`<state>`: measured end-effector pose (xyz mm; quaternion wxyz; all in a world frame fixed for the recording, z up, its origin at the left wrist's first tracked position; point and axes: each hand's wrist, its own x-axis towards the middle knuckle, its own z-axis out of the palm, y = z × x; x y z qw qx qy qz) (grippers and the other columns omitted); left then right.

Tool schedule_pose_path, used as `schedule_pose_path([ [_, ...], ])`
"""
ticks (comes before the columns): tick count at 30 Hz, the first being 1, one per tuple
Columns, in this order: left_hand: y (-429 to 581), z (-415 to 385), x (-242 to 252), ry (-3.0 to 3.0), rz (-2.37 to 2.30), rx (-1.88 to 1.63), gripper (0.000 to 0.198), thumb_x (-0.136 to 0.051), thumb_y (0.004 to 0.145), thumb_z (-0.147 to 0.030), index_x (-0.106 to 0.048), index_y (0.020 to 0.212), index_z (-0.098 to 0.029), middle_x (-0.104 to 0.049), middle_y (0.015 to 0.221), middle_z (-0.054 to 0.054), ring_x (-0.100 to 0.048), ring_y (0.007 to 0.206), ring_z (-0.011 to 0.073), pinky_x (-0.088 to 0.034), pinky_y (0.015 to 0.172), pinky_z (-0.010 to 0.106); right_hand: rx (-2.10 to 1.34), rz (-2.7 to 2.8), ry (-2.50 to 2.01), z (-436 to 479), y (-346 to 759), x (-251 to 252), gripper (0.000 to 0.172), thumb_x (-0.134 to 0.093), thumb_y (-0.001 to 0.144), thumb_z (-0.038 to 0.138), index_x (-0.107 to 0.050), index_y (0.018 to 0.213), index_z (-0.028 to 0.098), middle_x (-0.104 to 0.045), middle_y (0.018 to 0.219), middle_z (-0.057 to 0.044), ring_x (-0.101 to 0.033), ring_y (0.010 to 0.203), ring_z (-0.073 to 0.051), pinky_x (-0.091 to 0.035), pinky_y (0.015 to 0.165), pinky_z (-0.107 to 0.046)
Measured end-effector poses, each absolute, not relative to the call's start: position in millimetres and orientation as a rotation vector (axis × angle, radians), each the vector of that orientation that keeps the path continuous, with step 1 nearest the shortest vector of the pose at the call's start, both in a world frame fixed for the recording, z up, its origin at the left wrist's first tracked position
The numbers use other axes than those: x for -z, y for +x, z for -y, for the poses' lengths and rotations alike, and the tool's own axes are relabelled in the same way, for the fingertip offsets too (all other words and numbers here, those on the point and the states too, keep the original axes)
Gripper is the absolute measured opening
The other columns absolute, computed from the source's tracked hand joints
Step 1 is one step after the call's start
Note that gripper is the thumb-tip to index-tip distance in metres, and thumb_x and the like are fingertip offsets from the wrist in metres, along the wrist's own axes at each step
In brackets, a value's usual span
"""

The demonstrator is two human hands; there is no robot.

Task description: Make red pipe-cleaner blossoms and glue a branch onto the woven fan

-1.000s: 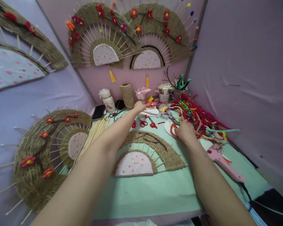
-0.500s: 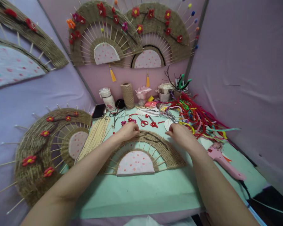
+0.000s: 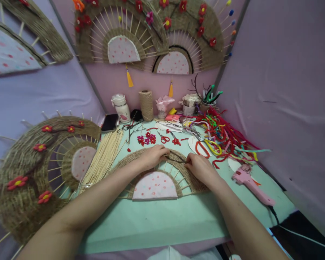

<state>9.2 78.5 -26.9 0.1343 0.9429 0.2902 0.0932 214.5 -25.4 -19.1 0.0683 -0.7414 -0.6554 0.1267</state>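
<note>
My left grip point(image 3: 153, 157) and right grip point(image 3: 199, 167) are at the twig point(image 3: 176, 156) on the fan point(image 3: 155, 186), whether pinching it I cannot tell, with flowers point(image 3: 146, 138) and scissors point(image 3: 165, 139) just beyond, sticks point(image 3: 104, 155) left, glue gun point(image 3: 253, 186) right.

Free tabletop point(image 3: 151, 224) before the fan point(image 3: 155, 186), scissors point(image 3: 165, 139) and flowers point(image 3: 151, 138) behind it.

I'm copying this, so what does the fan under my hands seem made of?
Woven band: matte, probably jute twine, from its coarse brown strands. Spokes: likely bamboo or wood, dull, being thin, straight and pale. Spotted panel: perhaps fabric or paper, without visible shine.
</note>
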Motion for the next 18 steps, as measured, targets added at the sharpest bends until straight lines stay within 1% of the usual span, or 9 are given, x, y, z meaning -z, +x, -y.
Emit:
schedule_pose_path([
  [4,12.2,-80.9,33.5,2.714,-0.734,-0.271,0.02,-0.049,0.092,-0.027,-0.068,0.098,-0.021,-0.063,0.101,0.005,-0.056,0.096,0.0203,-0.043,0.082,0.03,-0.372,1.961,-2.252,24.6,212.9,18.9,0.004,-0.061,0.084,0.022,-0.063,0.084,0.019,-0.072,0.088,-0.008,-0.065,0.086,-0.021,-0.032,0.064,-0.027],
  [7,15.8,-81.6,36.8,2.618,-0.796,-0.282,0.023,-0.047,0.091,-0.026,-0.07,0.09,-0.019,-0.065,0.096,0.004,-0.056,0.09,0.0192,-0.044,0.08,0.029,-0.374,1.935,-2.264,25.0,212.2,17.6,0.005,-0.061,0.084,0.022,-0.064,0.086,0.018,-0.072,0.088,-0.008,-0.065,0.087,-0.022,-0.033,0.065,-0.027],
  [12,4.5,-79.1,28.4,2.589,-0.876,-0.367,0.022,-0.05,0.089,-0.026,-0.07,0.095,-0.02,-0.068,0.098,0.004,-0.058,0.092,0.0187,-0.044,0.082,0.028,-0.348,1.9,-2.294,24.6,214.8,10.5,0.01,-0.057,0.086,0.022,-0.065,0.09,0.017,-0.072,0.091,-0.01,-0.064,0.089,-0.023,-0.034,0.066,-0.027],
  [15,-16.3,-76.2,14.6,2.696,-0.875,-0.422,0.026,-0.045,0.091,-0.021,-0.07,0.097,-0.02,-0.067,0.099,0.005,-0.058,0.092,0.0177,-0.045,0.082,0.027,-0.29,1.918,-2.281,18.9,213.2,3.5,0.012,-0.056,0.085,0.022,-0.065,0.092,0.017,-0.071,0.091,-0.01,-0.063,0.088,-0.023,-0.034,0.066,-0.028],
  [18,-41.0,-73.7,5.0,2.844,-0.822,-0.517,0.026,-0.045,0.091,-0.016,-0.069,0.1,-0.02,-0.065,0.099,0.006,-0.058,0.093,0.0172,-0.045,0.083,0.027,-0.274,1.995,-2.215,8.6,205.2,-0.7,0.012,-0.056,0.085,0.021,-0.065,0.092,0.017,-0.071,0.093,-0.01,-0.063,0.089,-0.023,-0.033,0.066,-0.028],
])
